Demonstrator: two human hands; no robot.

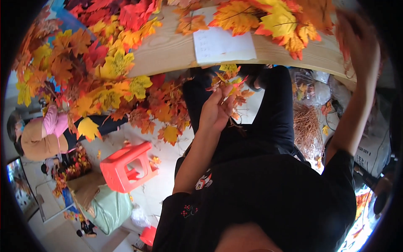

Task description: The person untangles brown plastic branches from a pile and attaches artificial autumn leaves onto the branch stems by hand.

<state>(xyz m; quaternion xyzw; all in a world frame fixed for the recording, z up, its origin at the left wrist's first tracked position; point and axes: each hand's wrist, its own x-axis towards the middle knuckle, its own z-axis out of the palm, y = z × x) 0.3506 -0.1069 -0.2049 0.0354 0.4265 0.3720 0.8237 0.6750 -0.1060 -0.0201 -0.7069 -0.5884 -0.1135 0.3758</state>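
My left hand [218, 110] is closed above my lap, its fingers pinching a small sprig of artificial maple leaves [228, 72] in yellow, red and orange. Thin brown stem ends show below the hand. At the table's right end, my right hand [360, 40] reaches out beside some orange-red leaves [342, 40]. Its fingers are dark and blurred, so whether they grip a leaf is unclear. Yellow and orange leaves [279, 21] lie along the wooden table [163, 44], close to that hand. A white paper sheet with handwriting [224, 45] rests at the table's near edge.
A large heap of maple leaves [105, 80] spills over the table's left side. Brown stems [308, 130] are bundled at the lower right beside plastic bags [317, 90]. On the floor at left lies a red plastic stool [130, 166]. Another person [46, 134] is at far left.
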